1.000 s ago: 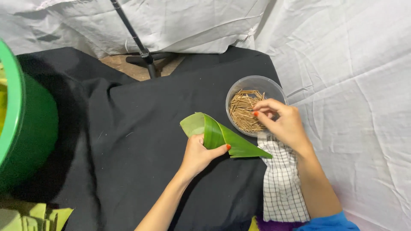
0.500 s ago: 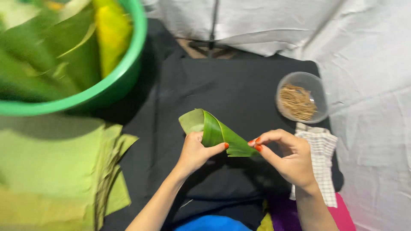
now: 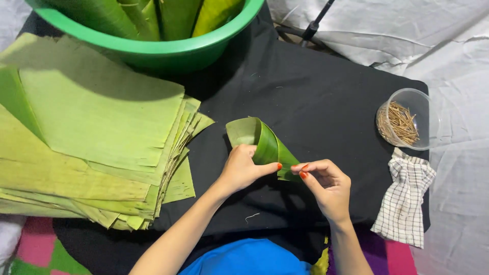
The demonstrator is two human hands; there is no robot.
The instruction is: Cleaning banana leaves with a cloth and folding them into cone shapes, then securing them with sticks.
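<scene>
I see my left hand (image 3: 243, 168) curled around the side of a rolled leaf cone (image 3: 262, 145), thumb stretched toward its narrow end, forearm coming up from the lower left. My right hand (image 3: 326, 186) meets it from the right, fingertips (image 3: 304, 174) pinched shut on the cone's pointed tip. The cone sits just above the black cloth (image 3: 316, 97), beside the stack of leaves (image 3: 97, 137). A bowl of sticks (image 3: 405, 119) stands well apart to the right.

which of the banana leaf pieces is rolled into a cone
The leaf cone held between the left hand and right hand. The stacked leaves lie flat, and those in the green tub stand loosely.
</scene>
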